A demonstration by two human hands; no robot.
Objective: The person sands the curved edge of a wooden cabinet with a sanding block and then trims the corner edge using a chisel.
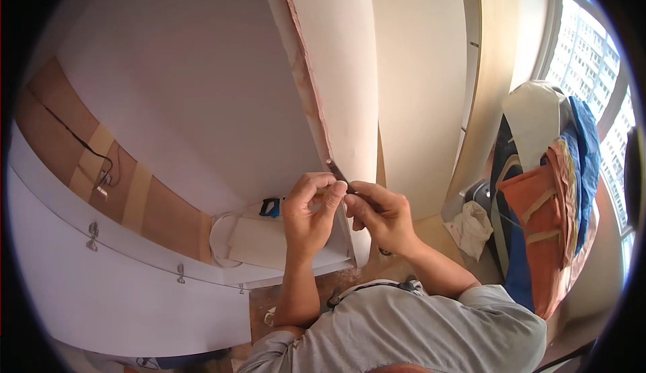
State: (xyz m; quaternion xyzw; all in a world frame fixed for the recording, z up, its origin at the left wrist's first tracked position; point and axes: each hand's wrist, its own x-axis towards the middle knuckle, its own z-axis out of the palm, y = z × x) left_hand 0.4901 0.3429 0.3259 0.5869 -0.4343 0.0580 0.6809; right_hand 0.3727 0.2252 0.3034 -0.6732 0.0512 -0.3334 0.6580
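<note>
Fingers of left hand and right hand both closed, pinching a slim dark rod between thumbs and fingertips. Rod sits tilted, light tip up-left, lower end hidden in the grip; can't tell exact type. It's out in front of the grey shirt, overlapping the upright panel in view; can't confirm contact. Blue-and-black handle just beyond left hand, near a pale board. Far left: dark cable. Lower left: white panel with metal hinges. Right side: crumpled white bag, orange fabric and blue fabric heaped near the window.
</note>
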